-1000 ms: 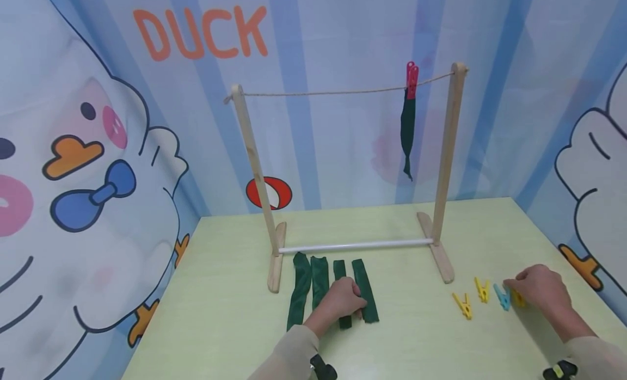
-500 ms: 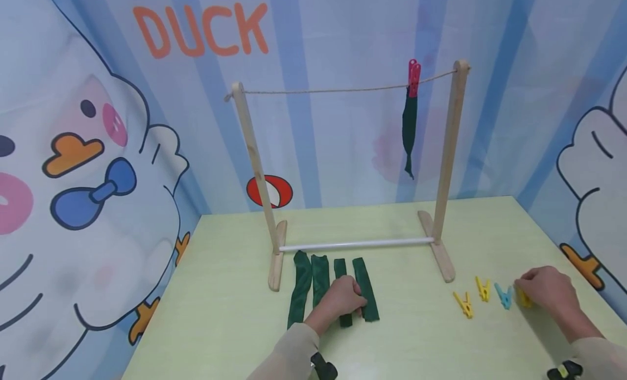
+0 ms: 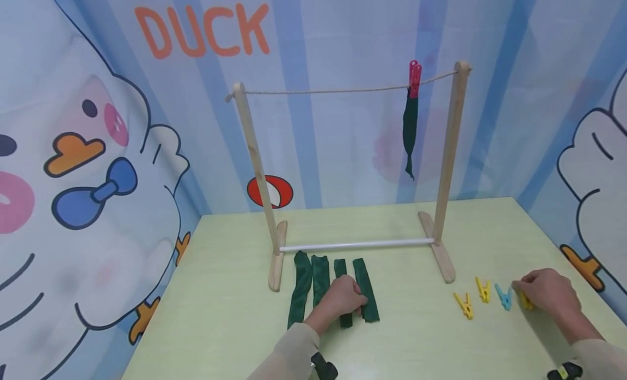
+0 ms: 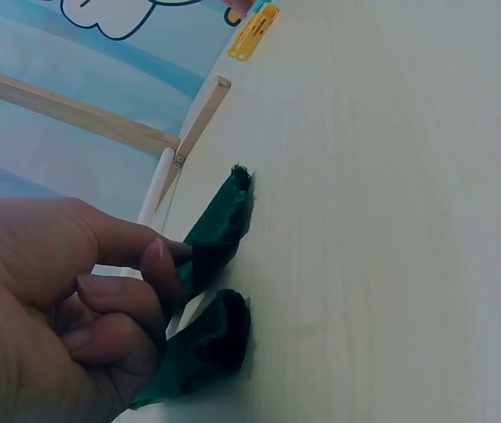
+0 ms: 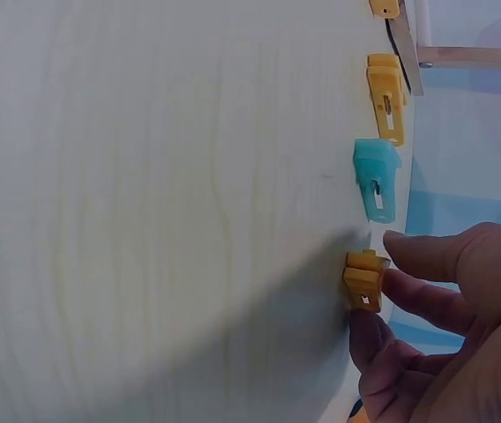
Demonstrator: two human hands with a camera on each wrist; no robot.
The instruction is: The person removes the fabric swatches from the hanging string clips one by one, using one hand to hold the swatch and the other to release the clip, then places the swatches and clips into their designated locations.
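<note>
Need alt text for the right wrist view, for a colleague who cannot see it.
The right hand pinches a yellow clothespin between thumb and fingers at the far edge of a pale wooden table. A blue clothespin and another yellow clothespin lie in a row beyond it.

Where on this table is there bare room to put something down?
Bare patches: left of the green strips, between the strips and the pegs, and behind the rack. Crowded at the left hand and right hand.
</note>
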